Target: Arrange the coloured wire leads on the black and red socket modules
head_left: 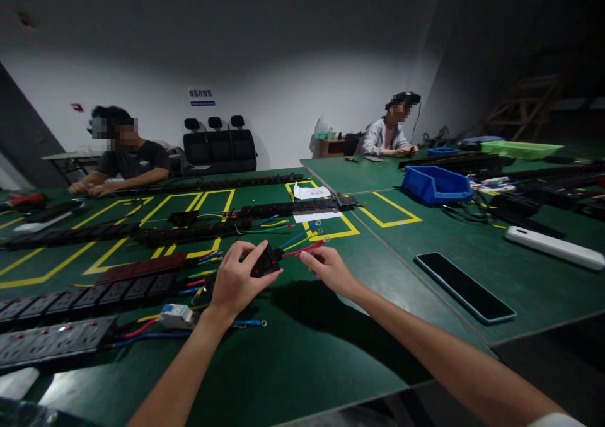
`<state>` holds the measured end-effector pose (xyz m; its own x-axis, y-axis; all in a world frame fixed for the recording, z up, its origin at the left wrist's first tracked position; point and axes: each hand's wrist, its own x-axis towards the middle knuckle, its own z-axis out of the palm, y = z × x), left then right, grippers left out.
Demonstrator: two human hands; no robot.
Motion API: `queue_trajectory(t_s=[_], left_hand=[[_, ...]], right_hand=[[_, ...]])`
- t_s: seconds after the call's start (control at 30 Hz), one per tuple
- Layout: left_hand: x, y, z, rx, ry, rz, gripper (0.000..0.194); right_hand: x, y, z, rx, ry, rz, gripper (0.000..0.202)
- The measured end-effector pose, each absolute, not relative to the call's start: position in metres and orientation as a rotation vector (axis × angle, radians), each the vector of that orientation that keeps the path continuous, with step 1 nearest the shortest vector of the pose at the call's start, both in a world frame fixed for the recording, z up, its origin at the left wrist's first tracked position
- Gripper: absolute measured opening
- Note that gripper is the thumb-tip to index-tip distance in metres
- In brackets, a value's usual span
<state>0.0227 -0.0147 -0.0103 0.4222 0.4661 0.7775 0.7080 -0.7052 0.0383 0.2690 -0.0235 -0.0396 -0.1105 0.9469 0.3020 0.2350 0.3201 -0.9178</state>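
Observation:
My left hand [241, 279] is wrapped round a black socket module [267, 261] and holds it above the green table. Red, blue and yellow wires with ring terminals stick out of its right end. My right hand [328, 268] pinches the red wire [307, 249] between thumb and fingertips, a little below its terminal. Left of my hands lie black power strips [94, 298] with coloured leads. Under my left forearm's inner side, a white circuit breaker [177, 315] sits among the wires of the nearest strip [57, 342].
A phone [466, 286] and a long white device [555, 247] lie at the right. Behind them stand a blue bin [435, 186] and a green tray [521, 149]. Two people sit across the table, one at left [137, 159], one at right [385, 137]. Yellow tape [397, 210] marks the tabletop.

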Motion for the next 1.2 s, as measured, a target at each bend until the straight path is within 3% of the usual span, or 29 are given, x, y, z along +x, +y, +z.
queue_trajectory(t_s=[0.43, 0.8, 1.2], left_hand=[[0.021, -0.014, -0.008, -2.38, -1.107, -1.183, 0.055], [0.021, -0.012, -0.012, -2.431, -1.137, -0.989, 0.056], [0.03, -0.017, -0.015, -2.559, -1.127, -0.873, 0.058]], right_hand=[[0.284, -0.016, -0.035, -1.047, -1.324, 0.933, 0.046], [0.306, -0.017, -0.029, -1.111, -1.955, -0.274, 0.02], [0.279, -0.029, -0.035, -1.034, -2.482, -0.388, 0.027]])
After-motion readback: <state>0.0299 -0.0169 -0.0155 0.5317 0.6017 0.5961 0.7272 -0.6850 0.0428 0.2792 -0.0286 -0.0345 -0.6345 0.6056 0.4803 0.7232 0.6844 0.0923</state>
